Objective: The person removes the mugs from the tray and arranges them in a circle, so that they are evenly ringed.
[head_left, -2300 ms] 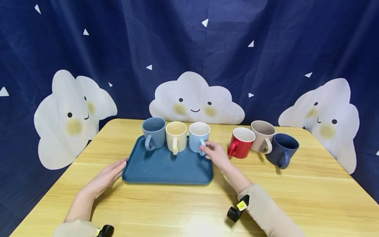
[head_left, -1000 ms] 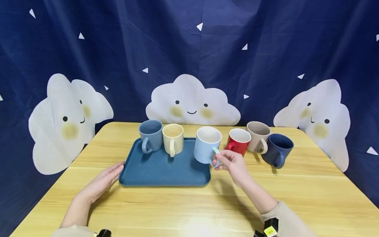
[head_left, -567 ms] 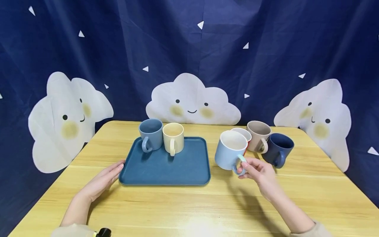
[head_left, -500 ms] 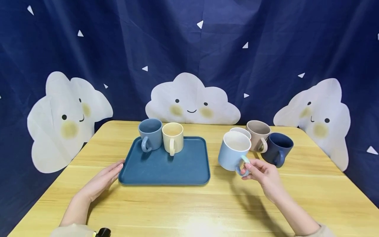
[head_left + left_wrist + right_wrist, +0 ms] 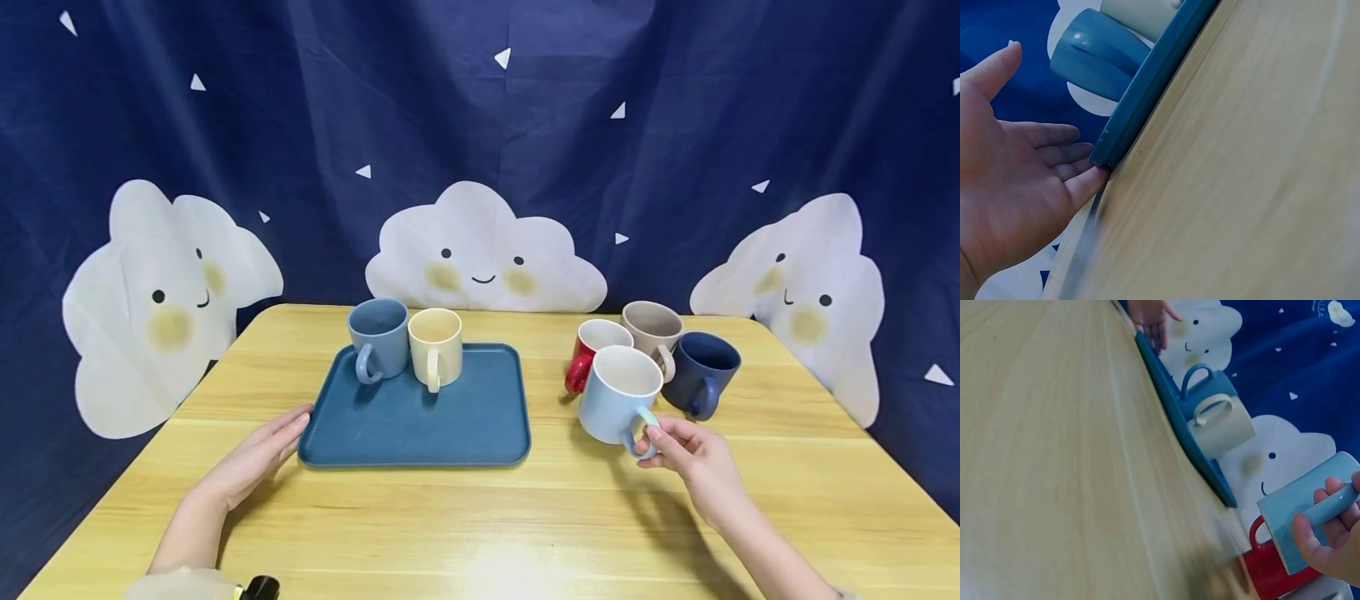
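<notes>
My right hand (image 5: 697, 462) grips the handle of a light blue mug (image 5: 618, 398), white inside, above the table to the right of the tray. In the right wrist view the light blue mug (image 5: 1300, 503) is off the table, in front of the red mug (image 5: 1272, 572). My left hand (image 5: 258, 454) lies with extended fingers against the left edge of a dark blue tray (image 5: 420, 433). The left wrist view shows its fingertips touching the tray rim (image 5: 1124, 134). On the tray's back part stand a grey-blue mug (image 5: 381, 342) and a cream mug (image 5: 442, 354), handles facing me.
Just behind the held mug stand the red mug (image 5: 585, 350), a taupe mug (image 5: 647, 329) and a navy mug (image 5: 701, 375), close together. The wooden table (image 5: 450, 533) spreads below. A dark blue curtain (image 5: 480, 100) with white clouds hangs behind it.
My right hand has lifted the light blue mug off the tray's right side and carried it right and toward me, beside the red mug. My left hand stays at the tray edge.
</notes>
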Demonstrator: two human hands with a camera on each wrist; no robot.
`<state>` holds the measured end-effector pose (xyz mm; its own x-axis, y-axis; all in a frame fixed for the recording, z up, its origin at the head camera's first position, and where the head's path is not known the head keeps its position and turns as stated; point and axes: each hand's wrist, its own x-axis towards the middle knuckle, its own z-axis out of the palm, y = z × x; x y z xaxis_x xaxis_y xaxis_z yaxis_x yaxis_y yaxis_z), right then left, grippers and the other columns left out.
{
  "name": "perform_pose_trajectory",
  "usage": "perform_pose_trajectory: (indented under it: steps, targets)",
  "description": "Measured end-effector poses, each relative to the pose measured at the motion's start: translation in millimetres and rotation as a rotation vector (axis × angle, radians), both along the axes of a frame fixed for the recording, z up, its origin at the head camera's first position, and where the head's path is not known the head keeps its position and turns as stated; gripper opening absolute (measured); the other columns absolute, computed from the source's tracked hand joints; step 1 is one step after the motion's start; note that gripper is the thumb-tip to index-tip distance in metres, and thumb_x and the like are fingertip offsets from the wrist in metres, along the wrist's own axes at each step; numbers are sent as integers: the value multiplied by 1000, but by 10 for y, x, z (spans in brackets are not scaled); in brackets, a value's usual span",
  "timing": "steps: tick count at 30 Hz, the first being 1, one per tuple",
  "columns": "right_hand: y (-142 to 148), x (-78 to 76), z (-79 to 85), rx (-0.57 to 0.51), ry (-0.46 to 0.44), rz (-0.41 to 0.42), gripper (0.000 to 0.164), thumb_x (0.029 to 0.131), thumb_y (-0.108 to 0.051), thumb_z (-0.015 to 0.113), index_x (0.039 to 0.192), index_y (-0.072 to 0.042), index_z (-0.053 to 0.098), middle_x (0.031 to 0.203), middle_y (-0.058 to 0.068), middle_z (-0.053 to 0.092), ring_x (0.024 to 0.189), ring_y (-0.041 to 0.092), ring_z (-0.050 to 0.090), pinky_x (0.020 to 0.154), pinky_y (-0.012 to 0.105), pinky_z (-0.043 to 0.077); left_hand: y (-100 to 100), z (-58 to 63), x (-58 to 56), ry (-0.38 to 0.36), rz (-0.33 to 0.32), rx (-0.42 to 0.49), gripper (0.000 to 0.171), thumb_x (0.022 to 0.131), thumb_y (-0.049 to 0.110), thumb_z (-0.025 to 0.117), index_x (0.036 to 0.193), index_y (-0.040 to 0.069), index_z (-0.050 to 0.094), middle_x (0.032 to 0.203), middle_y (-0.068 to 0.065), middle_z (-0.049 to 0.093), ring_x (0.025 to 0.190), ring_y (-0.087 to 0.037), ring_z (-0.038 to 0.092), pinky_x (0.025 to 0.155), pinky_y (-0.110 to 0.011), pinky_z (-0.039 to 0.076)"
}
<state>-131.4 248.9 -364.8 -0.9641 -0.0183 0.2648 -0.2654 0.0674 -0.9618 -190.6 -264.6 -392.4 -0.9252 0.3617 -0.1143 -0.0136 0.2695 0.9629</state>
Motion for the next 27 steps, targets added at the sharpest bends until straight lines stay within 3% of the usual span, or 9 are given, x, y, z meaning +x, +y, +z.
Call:
perform_pose_trajectory:
  steps: [4,7,15,27]
  targets:
    - [20,-14,-48,9,-19,-28,19,93,0,52,93,19,56,73,7,64,67,16,64,63,31,57,-2,-1,-4,5,-4,9,69,102,34,32,142,-15,4,149,-31,1,137,-40,2,104,-15,25]
    - [29,-28,-76,12,-54,-37,21,93,-2,53,95,20,55,74,7,64,67,16,64,64,31,57,-4,0,-4,7,-2,10,69,102,34,32,142,-15,4,149,-31,2,137,-40,3,101,-12,27]
    - [47,-60,-161,22,-87,-43,25,93,-2,53,95,22,53,74,7,64,66,16,63,64,33,57,0,10,-2,-8,5,-8,70,102,36,33,142,-14,4,149,-31,2,137,-40,4,109,-43,12]
    - [90,-129,-248,0,-94,-50,26,92,-2,54,95,24,52,72,5,64,67,12,63,63,29,57,-1,6,1,-12,8,0,70,102,36,31,142,-14,4,149,-30,2,137,-40,6,108,-46,10]
